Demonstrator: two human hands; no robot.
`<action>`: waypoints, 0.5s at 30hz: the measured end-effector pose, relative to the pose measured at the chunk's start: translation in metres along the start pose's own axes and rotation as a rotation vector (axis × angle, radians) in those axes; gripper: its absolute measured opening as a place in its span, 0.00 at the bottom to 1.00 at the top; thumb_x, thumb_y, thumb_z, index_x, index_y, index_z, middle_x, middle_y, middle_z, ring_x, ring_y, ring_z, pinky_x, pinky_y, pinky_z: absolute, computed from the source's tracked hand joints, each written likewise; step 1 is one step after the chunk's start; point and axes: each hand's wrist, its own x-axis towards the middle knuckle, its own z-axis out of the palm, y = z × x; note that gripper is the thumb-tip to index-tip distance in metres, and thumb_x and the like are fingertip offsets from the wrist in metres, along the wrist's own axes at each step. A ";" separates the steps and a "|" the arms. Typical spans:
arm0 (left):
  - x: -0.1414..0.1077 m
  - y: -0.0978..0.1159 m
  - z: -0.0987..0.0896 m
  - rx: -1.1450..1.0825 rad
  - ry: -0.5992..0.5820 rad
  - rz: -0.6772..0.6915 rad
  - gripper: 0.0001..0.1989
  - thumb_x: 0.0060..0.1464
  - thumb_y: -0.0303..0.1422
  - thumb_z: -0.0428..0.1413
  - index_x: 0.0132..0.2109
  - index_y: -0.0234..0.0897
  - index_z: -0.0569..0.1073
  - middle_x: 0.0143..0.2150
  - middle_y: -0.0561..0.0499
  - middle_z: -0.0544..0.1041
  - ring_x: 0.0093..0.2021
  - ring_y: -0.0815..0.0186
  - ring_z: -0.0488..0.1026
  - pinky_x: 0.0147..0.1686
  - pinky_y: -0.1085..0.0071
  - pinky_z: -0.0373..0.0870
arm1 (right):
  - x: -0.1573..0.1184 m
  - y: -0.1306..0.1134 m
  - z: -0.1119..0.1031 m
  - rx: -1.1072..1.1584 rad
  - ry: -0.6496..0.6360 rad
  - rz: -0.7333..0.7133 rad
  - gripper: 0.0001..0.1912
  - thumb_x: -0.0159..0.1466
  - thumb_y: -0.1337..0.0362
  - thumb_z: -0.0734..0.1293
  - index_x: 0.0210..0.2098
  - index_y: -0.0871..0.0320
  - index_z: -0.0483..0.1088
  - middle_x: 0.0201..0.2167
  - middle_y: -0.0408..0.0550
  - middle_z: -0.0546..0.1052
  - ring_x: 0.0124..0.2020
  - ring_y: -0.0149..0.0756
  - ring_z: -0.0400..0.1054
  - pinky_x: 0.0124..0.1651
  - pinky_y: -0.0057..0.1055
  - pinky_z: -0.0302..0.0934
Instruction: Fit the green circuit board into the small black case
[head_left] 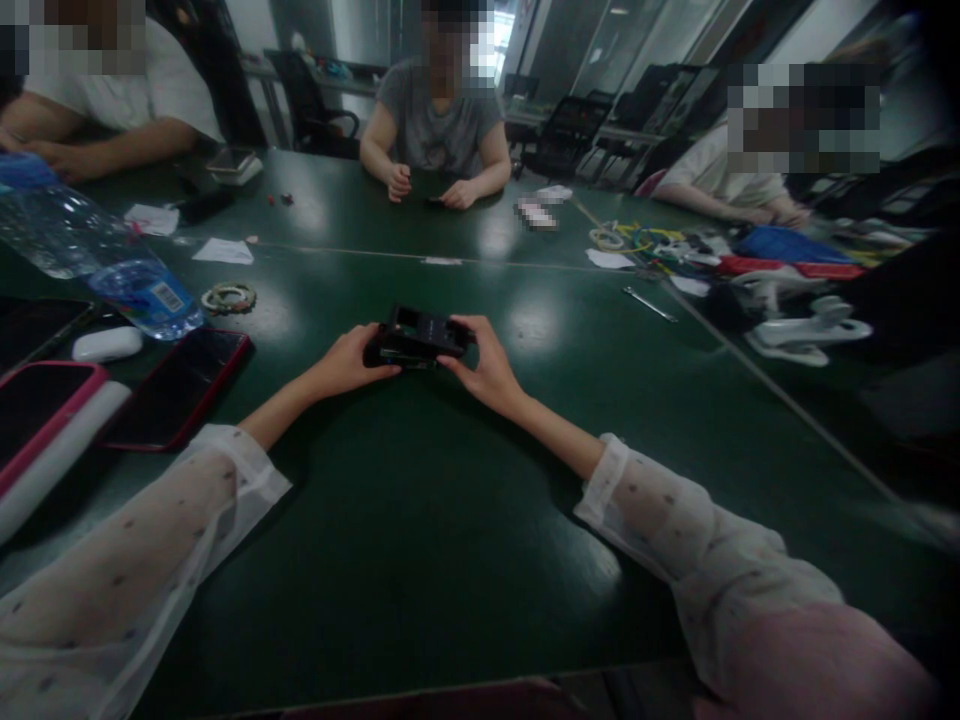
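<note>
Both hands hold a small black boxy device (424, 335) just above the middle of the green table. It has a square opening on the left of its top, and a thin edge like a circuit board shows along its lower front. My left hand (349, 362) grips the left end, thumb along the near side and fingers behind. My right hand (486, 370) pinches the right end between thumb and fingers. The exact kind of device is too dark to make out.
On the left lie a plastic water bottle (146, 290), a red-edged phone (187, 385), a pink-cased phone (49, 400), a white earbud case (107, 344) and bracelets (229, 298). To the right are a wrench (649, 304), cables (637, 240) and white parts (814, 325). Three people sit around the table (450, 560).
</note>
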 end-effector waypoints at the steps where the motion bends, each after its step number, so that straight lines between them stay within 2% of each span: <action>1: 0.000 0.000 0.000 -0.002 0.004 0.008 0.33 0.51 0.48 0.61 0.61 0.39 0.64 0.57 0.41 0.71 0.55 0.50 0.70 0.53 0.51 0.67 | 0.000 0.000 0.000 -0.006 -0.008 -0.001 0.28 0.64 0.51 0.66 0.60 0.51 0.57 0.54 0.55 0.66 0.56 0.48 0.64 0.56 0.51 0.65; 10: 0.000 0.002 -0.001 0.012 0.006 -0.014 0.37 0.49 0.50 0.62 0.60 0.36 0.63 0.57 0.39 0.70 0.55 0.48 0.70 0.53 0.51 0.68 | 0.001 0.004 0.002 -0.028 -0.095 0.009 0.27 0.65 0.54 0.66 0.61 0.52 0.56 0.54 0.56 0.68 0.56 0.48 0.65 0.57 0.50 0.64; 15: 0.000 0.006 -0.003 0.022 -0.006 -0.016 0.40 0.48 0.52 0.62 0.62 0.35 0.61 0.58 0.37 0.69 0.56 0.47 0.69 0.54 0.50 0.67 | 0.002 0.006 0.002 -0.028 -0.103 -0.007 0.28 0.64 0.53 0.67 0.59 0.54 0.57 0.53 0.56 0.68 0.54 0.47 0.66 0.57 0.48 0.64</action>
